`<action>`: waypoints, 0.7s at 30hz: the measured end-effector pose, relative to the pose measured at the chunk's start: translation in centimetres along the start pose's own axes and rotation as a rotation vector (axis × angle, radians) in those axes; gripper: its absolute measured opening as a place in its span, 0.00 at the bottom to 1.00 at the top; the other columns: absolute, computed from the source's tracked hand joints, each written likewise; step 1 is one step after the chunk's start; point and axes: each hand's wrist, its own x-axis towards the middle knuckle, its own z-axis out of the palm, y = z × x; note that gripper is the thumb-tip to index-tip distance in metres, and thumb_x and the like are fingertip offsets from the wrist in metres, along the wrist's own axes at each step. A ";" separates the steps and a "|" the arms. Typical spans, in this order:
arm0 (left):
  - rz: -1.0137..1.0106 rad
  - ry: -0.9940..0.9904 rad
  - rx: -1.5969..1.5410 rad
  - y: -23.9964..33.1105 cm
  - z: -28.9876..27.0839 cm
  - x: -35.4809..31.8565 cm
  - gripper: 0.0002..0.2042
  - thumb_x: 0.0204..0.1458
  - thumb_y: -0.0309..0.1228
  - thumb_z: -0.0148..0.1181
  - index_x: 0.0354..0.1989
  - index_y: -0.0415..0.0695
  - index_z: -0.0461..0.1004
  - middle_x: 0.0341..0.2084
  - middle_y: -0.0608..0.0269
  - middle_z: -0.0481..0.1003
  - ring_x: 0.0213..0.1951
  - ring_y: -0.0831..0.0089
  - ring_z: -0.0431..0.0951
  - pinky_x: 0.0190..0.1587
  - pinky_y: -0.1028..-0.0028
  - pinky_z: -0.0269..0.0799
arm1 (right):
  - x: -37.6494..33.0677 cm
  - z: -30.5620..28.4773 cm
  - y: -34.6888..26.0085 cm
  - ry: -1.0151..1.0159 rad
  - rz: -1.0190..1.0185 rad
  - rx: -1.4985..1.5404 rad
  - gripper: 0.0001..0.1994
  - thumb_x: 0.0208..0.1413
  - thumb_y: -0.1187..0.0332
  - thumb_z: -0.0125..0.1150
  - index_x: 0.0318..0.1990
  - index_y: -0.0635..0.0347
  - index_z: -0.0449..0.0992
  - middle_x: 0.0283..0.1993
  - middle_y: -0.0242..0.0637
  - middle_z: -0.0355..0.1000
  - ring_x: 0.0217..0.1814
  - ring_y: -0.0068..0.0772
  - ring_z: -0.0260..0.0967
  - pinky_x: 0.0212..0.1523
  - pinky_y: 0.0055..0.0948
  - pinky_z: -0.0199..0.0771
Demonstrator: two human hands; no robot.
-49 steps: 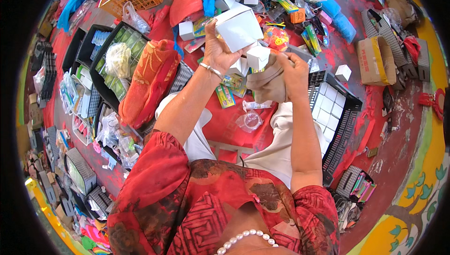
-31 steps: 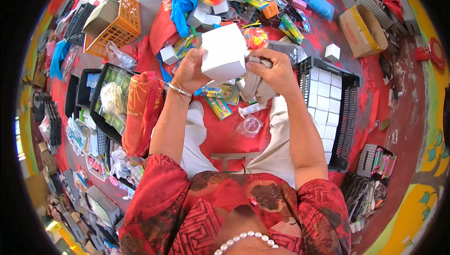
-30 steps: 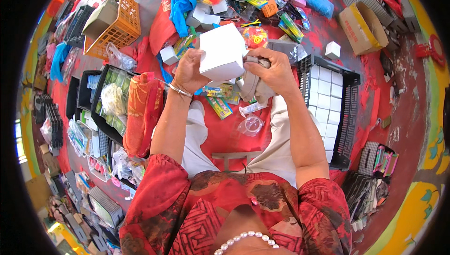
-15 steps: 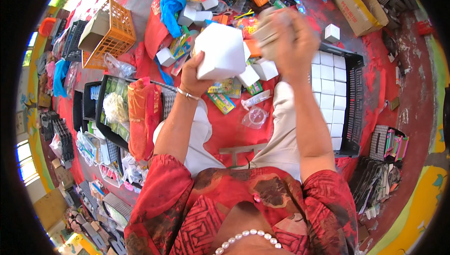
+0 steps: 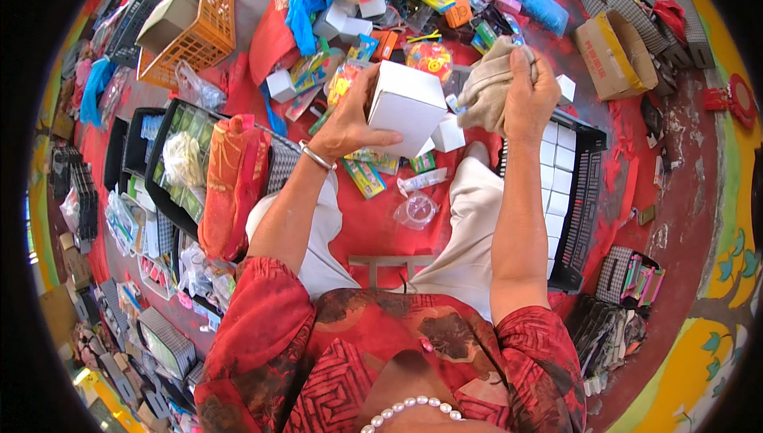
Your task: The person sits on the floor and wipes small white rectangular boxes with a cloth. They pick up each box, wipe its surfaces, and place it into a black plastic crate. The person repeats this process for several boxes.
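White box (image 5: 407, 107) in the left hand (image 5: 354, 119), beige cloth (image 5: 487, 87) in the right hand (image 5: 531, 103)

Near the centre of the frame, the white box is resting in the left hand, tilted, with two plain faces showing. That hand is gripping from the box's left side, the thumb pressing along the lower face and the other fingers spreading around the far edge, partly hidden; they are opening only as wide as the box, probably to steady it while leaving most of its surface free. Right of centre, the right hand is pinching the beige cloth, its thumb and curled fingers closing on a bunched fold while the rest is hanging toward the box, just apart from it. Bunching it this way is likely keeping a loose piece under control.

In the right half of the frame, a black crate (image 5: 588, 194) is holding white boxes (image 5: 559, 166) in tight rows, presumably so they are standing orderly within reach. Below centre, a clear round plastic piece (image 5: 416, 210) is lying on the red sheet (image 5: 389, 234) between the knees, with neither hand touching it.
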 end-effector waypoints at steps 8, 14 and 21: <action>0.074 0.069 0.419 0.6 0.9 -0.8 0.48 0.22 0.30 0.74 0.58 0.39 0.55 0.49 0.53 0.64 0.54 0.60 0.64 0.58 0.67 0.58 | -1.9 4.6 -1.9 -0.599 -0.626 -0.330 0.10 0.49 0.61 0.60 0.37 0.54 0.77 0.37 0.40 0.73 0.40 0.44 0.69 0.40 0.39 0.69; -0.003 0.069 -0.162 0.6 -0.2 -0.8 0.41 0.30 0.31 0.73 0.57 0.38 0.57 0.48 0.56 0.67 0.52 0.65 0.68 0.57 0.68 0.61 | 1.0 1.4 3.8 -0.350 -0.067 -0.647 0.11 0.53 0.61 0.57 0.37 0.57 0.78 0.34 0.40 0.75 0.35 0.39 0.72 0.38 0.35 0.71; -0.229 0.176 -1.023 -1.4 -1.3 -1.2 0.31 0.50 0.39 0.59 0.60 0.41 0.56 0.55 0.55 0.66 0.57 0.58 0.67 0.60 0.58 0.59 | -1.8 3.0 0.9 -0.628 0.458 0.346 0.13 0.57 0.61 0.56 0.39 0.62 0.77 0.33 0.29 0.74 0.34 0.20 0.68 0.38 0.24 0.69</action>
